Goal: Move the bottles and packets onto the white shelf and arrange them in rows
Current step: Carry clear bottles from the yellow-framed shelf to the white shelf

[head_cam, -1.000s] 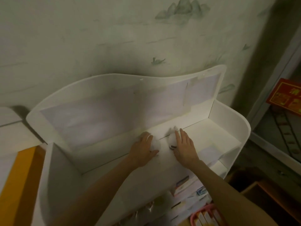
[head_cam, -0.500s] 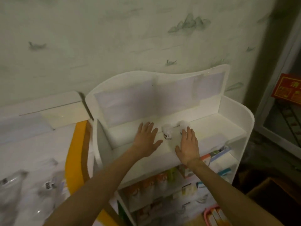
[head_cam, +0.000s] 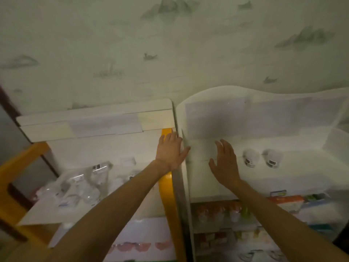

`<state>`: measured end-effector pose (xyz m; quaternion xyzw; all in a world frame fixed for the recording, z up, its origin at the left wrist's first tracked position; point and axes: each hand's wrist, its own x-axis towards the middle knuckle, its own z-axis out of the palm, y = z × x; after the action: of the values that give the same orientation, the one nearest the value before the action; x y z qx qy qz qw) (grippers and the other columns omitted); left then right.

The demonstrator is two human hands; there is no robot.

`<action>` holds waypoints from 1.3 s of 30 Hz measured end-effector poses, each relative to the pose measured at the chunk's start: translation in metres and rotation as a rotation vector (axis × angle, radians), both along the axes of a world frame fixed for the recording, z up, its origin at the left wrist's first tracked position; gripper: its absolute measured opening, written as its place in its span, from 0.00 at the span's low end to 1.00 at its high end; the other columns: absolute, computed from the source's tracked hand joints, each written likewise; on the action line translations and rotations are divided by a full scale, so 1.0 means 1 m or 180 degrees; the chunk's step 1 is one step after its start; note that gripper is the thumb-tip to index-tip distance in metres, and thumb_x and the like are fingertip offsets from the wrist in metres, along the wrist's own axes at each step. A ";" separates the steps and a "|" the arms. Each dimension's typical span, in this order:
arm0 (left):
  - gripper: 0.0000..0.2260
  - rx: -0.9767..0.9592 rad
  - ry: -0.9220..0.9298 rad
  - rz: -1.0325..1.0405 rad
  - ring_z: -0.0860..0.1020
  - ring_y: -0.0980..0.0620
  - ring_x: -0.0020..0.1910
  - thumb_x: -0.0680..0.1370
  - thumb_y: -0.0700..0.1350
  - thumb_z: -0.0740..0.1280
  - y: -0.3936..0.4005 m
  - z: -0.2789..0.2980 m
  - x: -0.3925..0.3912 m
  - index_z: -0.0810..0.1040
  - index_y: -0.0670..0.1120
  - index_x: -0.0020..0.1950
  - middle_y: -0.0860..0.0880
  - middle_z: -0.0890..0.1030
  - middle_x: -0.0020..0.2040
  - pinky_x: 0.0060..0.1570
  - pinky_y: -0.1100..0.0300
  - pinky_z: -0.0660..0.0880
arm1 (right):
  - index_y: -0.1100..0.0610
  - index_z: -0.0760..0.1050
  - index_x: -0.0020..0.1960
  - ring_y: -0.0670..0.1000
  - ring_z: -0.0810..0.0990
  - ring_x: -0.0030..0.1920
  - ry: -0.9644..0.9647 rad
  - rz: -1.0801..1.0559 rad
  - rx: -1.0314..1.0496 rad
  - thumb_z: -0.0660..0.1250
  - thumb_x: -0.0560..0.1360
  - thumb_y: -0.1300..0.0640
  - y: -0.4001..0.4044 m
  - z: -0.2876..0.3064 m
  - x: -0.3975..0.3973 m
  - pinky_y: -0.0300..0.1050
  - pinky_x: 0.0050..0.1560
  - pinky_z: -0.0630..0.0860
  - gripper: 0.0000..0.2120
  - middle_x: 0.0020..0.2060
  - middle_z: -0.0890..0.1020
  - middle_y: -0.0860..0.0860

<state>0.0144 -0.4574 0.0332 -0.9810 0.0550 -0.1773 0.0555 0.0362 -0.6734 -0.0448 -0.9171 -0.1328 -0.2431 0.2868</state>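
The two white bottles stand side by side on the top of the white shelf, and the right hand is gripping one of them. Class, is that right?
Not quite. In the head view the two white bottles do stand side by side on the white shelf, but the right hand is open and empty, to the left of them and touching neither.

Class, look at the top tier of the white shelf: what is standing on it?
Two white bottles stand side by side on the white shelf. The right hand hides part of the surface.
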 end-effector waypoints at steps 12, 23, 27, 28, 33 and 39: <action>0.31 0.0306 0.0768 0.0659 0.61 0.42 0.75 0.81 0.65 0.49 0.265 -0.042 -0.102 0.62 0.47 0.77 0.42 0.57 0.79 0.74 0.45 0.57 | 0.57 0.71 0.68 0.58 0.70 0.68 -0.0862 0.0577 -0.0039 0.68 0.74 0.58 0.217 0.078 -0.030 0.56 0.70 0.68 0.22 0.67 0.74 0.55; 0.38 -0.0135 0.1658 0.0770 0.56 0.40 0.77 0.79 0.63 0.61 0.349 -0.101 -0.124 0.49 0.47 0.81 0.42 0.46 0.81 0.71 0.43 0.62 | 0.54 0.50 0.77 0.63 0.55 0.75 0.1457 0.0864 -0.1513 0.66 0.72 0.37 0.347 -0.050 -0.085 0.62 0.69 0.65 0.44 0.76 0.55 0.56; 0.39 -0.0408 0.1786 0.0669 0.57 0.40 0.76 0.78 0.61 0.65 0.359 -0.122 -0.118 0.49 0.48 0.81 0.43 0.47 0.81 0.69 0.44 0.66 | 0.53 0.45 0.79 0.62 0.53 0.76 0.1784 0.0702 -0.1429 0.70 0.69 0.39 0.356 -0.077 -0.088 0.64 0.70 0.64 0.50 0.78 0.51 0.55; 0.38 -0.0436 0.1755 0.0624 0.59 0.40 0.76 0.77 0.60 0.66 0.361 -0.127 -0.117 0.51 0.48 0.80 0.43 0.50 0.80 0.68 0.45 0.67 | 0.53 0.44 0.79 0.62 0.53 0.76 0.1823 0.0688 -0.1382 0.72 0.68 0.41 0.357 -0.080 -0.088 0.64 0.70 0.64 0.52 0.77 0.51 0.55; 0.30 -0.0224 0.1293 0.0380 0.67 0.43 0.68 0.76 0.55 0.67 0.368 -0.141 -0.110 0.64 0.46 0.74 0.46 0.70 0.72 0.61 0.49 0.69 | 0.54 0.44 0.79 0.62 0.51 0.77 0.1913 0.0760 -0.1245 0.74 0.69 0.53 0.359 -0.086 -0.086 0.61 0.71 0.65 0.51 0.78 0.48 0.56; 0.29 -0.0554 0.0996 0.0290 0.70 0.43 0.66 0.74 0.56 0.69 0.370 -0.144 -0.112 0.69 0.48 0.72 0.46 0.75 0.67 0.66 0.53 0.63 | 0.57 0.54 0.77 0.60 0.59 0.75 0.1904 0.0866 -0.1085 0.71 0.70 0.57 0.350 -0.081 -0.088 0.58 0.69 0.68 0.41 0.74 0.60 0.56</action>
<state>-0.0971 -0.0878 -0.1112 -0.9992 0.0030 -0.0239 -0.0308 -0.0522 -0.3234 -0.1253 -0.9561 -0.2024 0.1017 0.1857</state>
